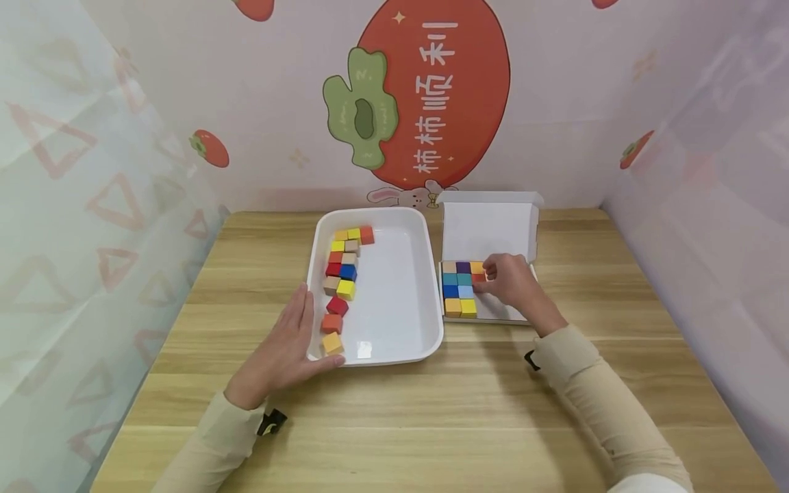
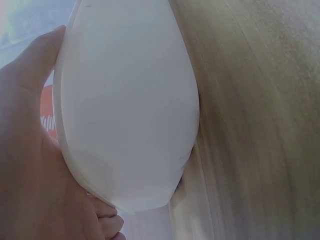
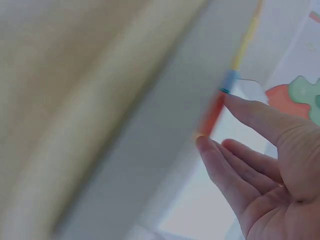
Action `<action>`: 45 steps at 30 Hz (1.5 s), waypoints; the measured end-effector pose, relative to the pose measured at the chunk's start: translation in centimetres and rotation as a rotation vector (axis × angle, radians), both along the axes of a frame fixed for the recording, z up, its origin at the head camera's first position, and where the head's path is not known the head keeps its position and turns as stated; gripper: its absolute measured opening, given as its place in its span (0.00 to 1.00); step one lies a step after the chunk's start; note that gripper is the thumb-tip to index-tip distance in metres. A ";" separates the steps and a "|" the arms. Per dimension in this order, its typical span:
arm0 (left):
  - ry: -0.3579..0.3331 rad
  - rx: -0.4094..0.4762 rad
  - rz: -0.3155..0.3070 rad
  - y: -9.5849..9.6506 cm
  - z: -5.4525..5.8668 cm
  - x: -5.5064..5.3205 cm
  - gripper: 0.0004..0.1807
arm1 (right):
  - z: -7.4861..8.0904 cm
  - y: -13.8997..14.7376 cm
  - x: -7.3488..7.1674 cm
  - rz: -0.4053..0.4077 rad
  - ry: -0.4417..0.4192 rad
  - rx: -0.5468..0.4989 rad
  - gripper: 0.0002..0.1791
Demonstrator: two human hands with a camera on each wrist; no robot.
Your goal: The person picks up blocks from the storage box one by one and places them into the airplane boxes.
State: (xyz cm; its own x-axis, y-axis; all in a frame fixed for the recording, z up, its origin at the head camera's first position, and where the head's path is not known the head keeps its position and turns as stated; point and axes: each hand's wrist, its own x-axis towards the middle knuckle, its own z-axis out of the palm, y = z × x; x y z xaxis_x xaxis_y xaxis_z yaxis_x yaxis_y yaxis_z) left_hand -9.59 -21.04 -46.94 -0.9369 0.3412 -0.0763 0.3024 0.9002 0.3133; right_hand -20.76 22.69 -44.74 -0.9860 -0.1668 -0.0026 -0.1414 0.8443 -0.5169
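Observation:
In the head view, a white tray point(image 1: 394, 356) holds several coloured wooden cubes along its left side. My left hand point(image 1: 280, 349) rests on the tray's near left corner, fingers fairly straight along the side and thumb along the front rim. The left wrist view shows that hand against the tray wall point(image 2: 125, 100). My right hand point(image 1: 511, 281) is over a shallow white box point(image 1: 502, 313), where it pinches an orange-red cube point(image 3: 213, 116) between thumb and forefinger. Left of that cube, rows of cubes point(image 1: 457, 292) fill the box's left part.
The box's lid point(image 1: 490, 229) stands raised at the back, near the printed backdrop point(image 1: 271, 103). Tray and box stand side by side on a wood-grain table point(image 1: 394, 424). A yellow-orange cube point(image 1: 332, 343) lies in the tray close to my left thumb.

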 end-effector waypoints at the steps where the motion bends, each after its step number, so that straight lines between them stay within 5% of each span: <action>1: 0.002 -0.001 0.000 0.0 0.1 0.0 0.75 | 0.6 -0.2 -0.2 0.009 -0.003 0.011 0.23; 9: -0.001 -0.003 0.006 -0.3 0.5 0.0 0.75 | 5.9 -4.0 -2.5 0.109 0.034 0.020 0.23; 19: -0.021 -0.014 0.016 -0.5 0.3 0.2 0.76 | 8.2 -11.9 -6.5 0.269 0.041 -0.069 0.24; 26: -0.026 -0.012 0.020 -0.6 0.1 0.4 0.75 | 6.6 -16.2 -9.0 0.319 -0.042 -0.016 0.27; 37: -0.016 0.007 0.017 -0.5 -0.2 0.3 0.75 | 1.0 -19.6 -11.7 0.196 -0.160 -0.053 0.29; 45: 0.000 0.013 0.002 -0.1 0.1 -0.1 0.76 | 0.0 -19.8 -12.9 0.151 -0.148 -0.081 0.30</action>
State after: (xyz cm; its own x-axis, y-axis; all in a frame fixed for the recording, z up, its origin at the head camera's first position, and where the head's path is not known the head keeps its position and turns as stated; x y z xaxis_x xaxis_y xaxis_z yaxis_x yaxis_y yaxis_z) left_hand -9.64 -21.15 -46.89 -0.9376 0.3402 -0.0716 0.3006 0.8968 0.3248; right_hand -33.63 2.91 -44.79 -0.9396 -0.3182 -0.1261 -0.1806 0.7739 -0.6071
